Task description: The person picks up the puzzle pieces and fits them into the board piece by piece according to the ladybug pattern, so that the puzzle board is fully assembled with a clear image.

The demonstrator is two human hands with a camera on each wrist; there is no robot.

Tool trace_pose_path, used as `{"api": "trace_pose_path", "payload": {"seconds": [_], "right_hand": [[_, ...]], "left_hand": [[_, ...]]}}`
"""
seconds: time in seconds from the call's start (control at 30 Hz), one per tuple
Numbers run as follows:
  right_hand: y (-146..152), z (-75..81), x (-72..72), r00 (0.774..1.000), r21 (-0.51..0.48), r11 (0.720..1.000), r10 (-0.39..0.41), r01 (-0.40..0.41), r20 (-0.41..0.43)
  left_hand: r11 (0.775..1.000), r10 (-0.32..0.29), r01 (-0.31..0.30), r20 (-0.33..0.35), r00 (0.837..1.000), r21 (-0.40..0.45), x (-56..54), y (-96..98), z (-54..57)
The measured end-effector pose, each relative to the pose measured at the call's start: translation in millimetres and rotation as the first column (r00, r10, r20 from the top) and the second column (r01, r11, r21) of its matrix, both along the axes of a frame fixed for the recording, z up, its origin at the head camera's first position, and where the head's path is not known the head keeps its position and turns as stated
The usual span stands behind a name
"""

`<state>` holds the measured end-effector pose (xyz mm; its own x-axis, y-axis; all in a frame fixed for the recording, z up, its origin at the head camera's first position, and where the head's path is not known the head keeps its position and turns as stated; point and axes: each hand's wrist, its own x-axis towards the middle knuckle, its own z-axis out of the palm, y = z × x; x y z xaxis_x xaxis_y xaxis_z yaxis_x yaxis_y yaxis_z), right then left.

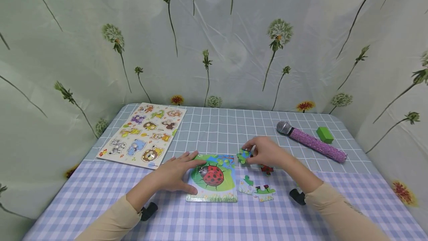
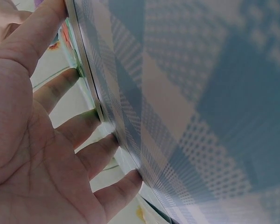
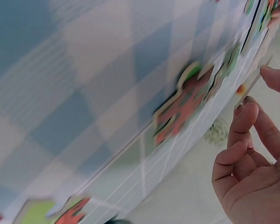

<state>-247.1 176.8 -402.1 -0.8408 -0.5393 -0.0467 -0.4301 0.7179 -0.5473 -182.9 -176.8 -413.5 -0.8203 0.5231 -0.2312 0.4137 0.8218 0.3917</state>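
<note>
A square ladybug puzzle [image 1: 213, 177] lies on the table in front of the person. The left hand [image 1: 174, 174] rests at its left side with spread fingers, the thumb near the lower left corner; in the left wrist view these fingertips touch the puzzle's edge [image 2: 86, 70] and the cloth. Off the puzzle's upper right corner, the right hand [image 1: 265, 152] pinches a green and blue puzzle piece [image 1: 243, 156] between thumb and fingers. That piece [image 3: 255, 83] appears edge-on in the right wrist view. A red puzzle piece [image 1: 266, 169] lies just below the right hand.
Two more loose pieces, a green and white one [image 1: 246, 188] and a grassy one [image 1: 265, 194], lie right of the puzzle. An animal board [image 1: 143, 135] stands back left. A glittery pink microphone [image 1: 312, 141] and a green block [image 1: 325, 135] lie back right.
</note>
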Motion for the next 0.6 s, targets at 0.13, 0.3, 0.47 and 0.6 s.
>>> {"api": "trace_pose_path", "payload": {"seconds": [0.13,0.3,0.47,0.6], "right_hand": [[-12.3,-1.5,0.7,0.999,0.005,0.999,0.032,-0.032,0.008],[-26.1,-2.2,1.1,0.997,0.000,0.997,0.079,-0.079,0.003],[-35.4,-2.6,1.7,0.991,-0.016,0.991,0.133,-0.133,0.002],[-41.1,-4.4,1.1,0.985,-0.005,0.985,0.171,-0.171,-0.019]], "left_hand": [[1.000,0.000,0.000,0.000,1.000,-0.001,0.1,-0.3,0.3],[1.000,0.003,-0.003,0.002,1.000,0.001,0.0,-0.7,-0.2],[1.000,0.004,-0.004,0.004,1.000,-0.003,-0.6,-0.6,-0.9],[1.000,0.005,-0.005,0.005,1.000,-0.004,-0.7,-0.6,-0.8]]}}
